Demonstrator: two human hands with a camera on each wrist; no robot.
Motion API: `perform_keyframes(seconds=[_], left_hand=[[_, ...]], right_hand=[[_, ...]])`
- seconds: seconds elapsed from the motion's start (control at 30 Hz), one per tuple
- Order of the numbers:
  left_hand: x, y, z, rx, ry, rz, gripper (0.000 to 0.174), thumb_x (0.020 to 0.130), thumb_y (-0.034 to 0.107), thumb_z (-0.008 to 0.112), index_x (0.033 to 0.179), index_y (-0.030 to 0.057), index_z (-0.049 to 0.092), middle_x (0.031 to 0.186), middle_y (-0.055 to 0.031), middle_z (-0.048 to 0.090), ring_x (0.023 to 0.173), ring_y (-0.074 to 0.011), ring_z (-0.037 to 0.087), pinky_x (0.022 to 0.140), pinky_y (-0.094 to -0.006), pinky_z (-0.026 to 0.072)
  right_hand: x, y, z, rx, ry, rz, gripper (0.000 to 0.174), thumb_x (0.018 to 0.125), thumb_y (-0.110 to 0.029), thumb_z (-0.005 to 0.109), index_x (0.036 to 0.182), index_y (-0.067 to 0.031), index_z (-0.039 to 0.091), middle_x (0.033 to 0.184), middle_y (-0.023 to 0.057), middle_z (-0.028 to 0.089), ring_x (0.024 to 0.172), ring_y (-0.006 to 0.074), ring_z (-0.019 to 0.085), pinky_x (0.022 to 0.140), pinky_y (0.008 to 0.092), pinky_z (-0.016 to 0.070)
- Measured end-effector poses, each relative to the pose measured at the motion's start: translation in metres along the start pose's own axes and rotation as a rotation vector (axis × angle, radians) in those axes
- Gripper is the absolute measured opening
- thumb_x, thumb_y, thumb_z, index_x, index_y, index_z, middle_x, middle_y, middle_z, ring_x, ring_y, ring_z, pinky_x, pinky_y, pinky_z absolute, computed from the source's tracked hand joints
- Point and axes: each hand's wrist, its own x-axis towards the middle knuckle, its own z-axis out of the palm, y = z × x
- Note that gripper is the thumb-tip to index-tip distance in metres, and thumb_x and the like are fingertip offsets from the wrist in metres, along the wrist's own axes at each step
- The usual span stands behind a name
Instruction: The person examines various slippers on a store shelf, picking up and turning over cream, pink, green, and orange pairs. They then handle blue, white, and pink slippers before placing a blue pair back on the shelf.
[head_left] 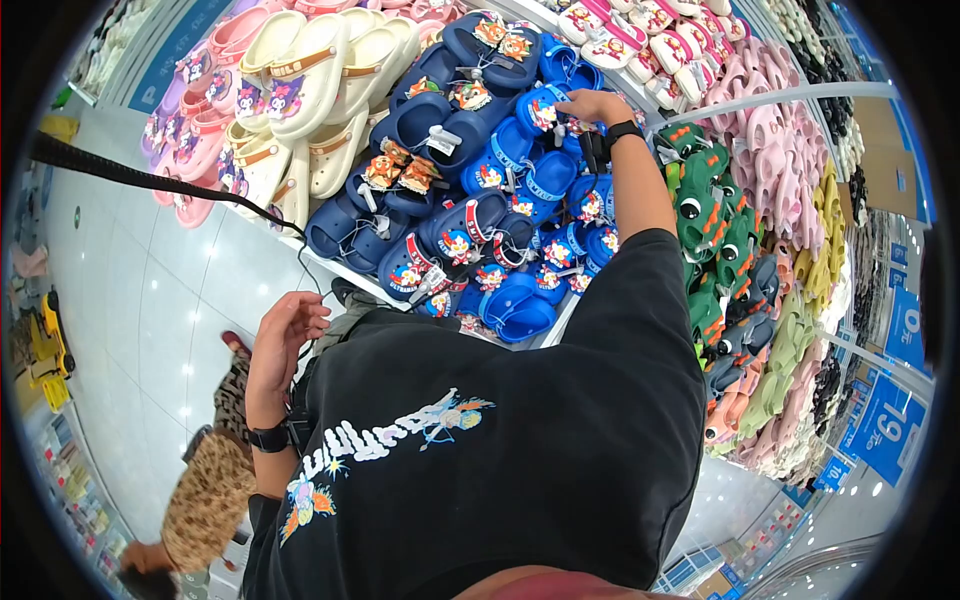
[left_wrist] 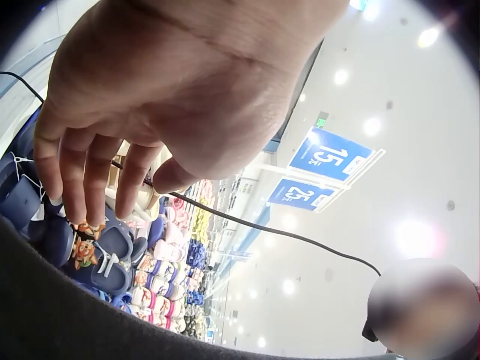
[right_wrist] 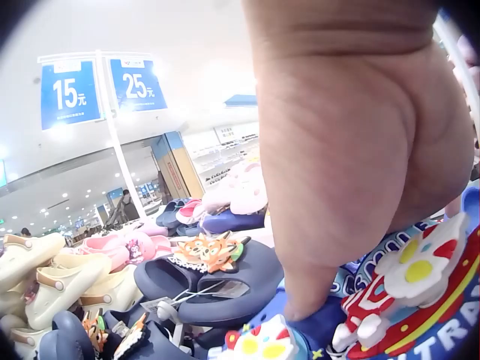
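Note:
My right hand [head_left: 597,107] reaches into the pile at the display's far side and grips a blue clog [head_left: 541,109] with a cartoon charm. In the right wrist view, the thumb [right_wrist: 307,300] dips against the blue shoe, beside a large red, white and yellow charm [right_wrist: 416,274]; the other fingers are hidden. Navy clogs [right_wrist: 225,289] with fox charms lie just left of that hand. My left hand [head_left: 285,335] hangs in the air before the display's near edge, fingers loosely bent and holding nothing. A thin black cord [left_wrist: 262,226] runs behind it.
Cream clogs [head_left: 300,85] and pink ones [head_left: 200,150] are heaped on the left. Green dinosaur clogs [head_left: 705,200] stand right of the right arm, below a pale rail [head_left: 780,95]. Another person [head_left: 205,500] is on the tiled floor [head_left: 150,270] at lower left.

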Motion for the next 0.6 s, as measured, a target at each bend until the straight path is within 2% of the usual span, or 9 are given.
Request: perform_keyframes(seconds=[0.17,0.23,0.3,0.37,0.4,0.43,0.5,0.53,0.6], left_hand=[[0.006,-0.005,-0.003,-0.002,-0.035,0.002,0.038,0.108,0.033,0.045,0.117,0.0015,0.064,0.104,-0.0089,0.070,0.092,-0.0158,0.066,0.084,-0.0290,0.0512],[0.007,-0.005,-0.003,0.002,-0.050,0.000,0.038,0.108,0.034,0.046,0.117,0.0022,0.063,0.104,-0.0094,0.069,0.093,-0.0173,0.066,0.085,-0.0311,0.0517],[0.007,-0.004,0.000,-0.013,-0.032,-0.006,0.038,0.109,0.031,0.043,0.116,0.0005,0.065,0.102,-0.0085,0.071,0.090,-0.0142,0.066,0.082,-0.0272,0.0512],[0.008,-0.006,-0.003,0.000,-0.043,-0.010,0.038,0.108,0.032,0.044,0.117,0.0012,0.064,0.103,-0.0086,0.070,0.091,-0.0157,0.066,0.084,-0.0289,0.0516],[0.009,-0.006,-0.003,0.012,-0.054,-0.015,0.038,0.107,0.034,0.045,0.118,0.0020,0.063,0.104,-0.0088,0.070,0.093,-0.0173,0.066,0.085,-0.0306,0.0519],[0.009,-0.006,-0.003,0.014,-0.054,-0.014,0.038,0.107,0.034,0.045,0.118,0.0020,0.063,0.104,-0.0088,0.070,0.093,-0.0173,0.066,0.085,-0.0306,0.0519],[0.011,-0.004,0.000,0.018,-0.058,-0.018,0.038,0.107,0.034,0.045,0.118,0.0018,0.063,0.104,-0.0091,0.070,0.093,-0.0173,0.066,0.085,-0.0304,0.0518],[0.011,-0.004,0.001,0.022,-0.059,-0.017,0.038,0.107,0.034,0.045,0.118,0.0018,0.063,0.104,-0.0091,0.070,0.093,-0.0173,0.066,0.085,-0.0304,0.0518],[0.013,-0.002,0.003,0.031,-0.067,-0.020,0.038,0.107,0.034,0.044,0.118,0.0015,0.063,0.104,-0.0093,0.070,0.093,-0.0173,0.066,0.085,-0.0303,0.0518]], right_hand=[[0.006,0.007,0.003,-0.014,-0.012,0.058,0.080,0.091,-0.065,0.059,0.143,-0.0035,0.059,0.140,0.0212,0.063,0.126,0.0380,0.062,0.107,0.0457,0.0466],[0.008,0.009,0.003,0.155,-0.018,0.038,0.077,0.090,-0.064,0.061,0.137,-0.0025,0.064,0.135,0.0217,0.066,0.122,0.0376,0.064,0.105,0.0460,0.0473],[0.014,0.011,-0.001,0.172,-0.036,0.069,0.076,0.089,-0.063,0.062,0.135,-0.0025,0.066,0.136,0.0214,0.066,0.124,0.0380,0.063,0.106,0.0454,0.0473],[0.024,0.022,0.010,0.158,0.237,0.062,0.075,0.089,-0.062,0.063,0.136,-0.0041,0.065,0.136,0.0212,0.066,0.123,0.0399,0.063,0.104,0.0423,0.0491],[0.034,0.024,0.017,0.097,0.345,0.150,0.076,0.087,-0.066,0.063,0.139,-0.0102,0.065,0.138,0.0187,0.065,0.127,0.0395,0.061,0.111,0.0495,0.0419],[0.021,0.013,0.013,0.098,0.346,0.151,0.076,0.087,-0.066,0.063,0.139,-0.0102,0.065,0.138,0.0187,0.065,0.127,0.0395,0.061,0.111,0.0495,0.0419],[-0.006,-0.012,0.008,0.088,0.413,0.274,0.078,0.084,-0.072,0.061,0.140,-0.0177,0.064,0.141,0.0156,0.064,0.132,0.0377,0.058,0.117,0.0604,0.0276],[0.003,-0.010,0.015,0.097,0.395,0.275,0.080,0.082,-0.077,0.061,0.141,-0.0226,0.064,0.141,0.0137,0.064,0.136,0.0364,0.055,0.116,0.0671,0.0186],[0.011,-0.012,0.034,0.124,0.444,0.247,0.080,0.081,-0.077,0.061,0.141,-0.0227,0.064,0.140,0.0137,0.065,0.135,0.0369,0.055,0.115,0.0652,0.0219]])
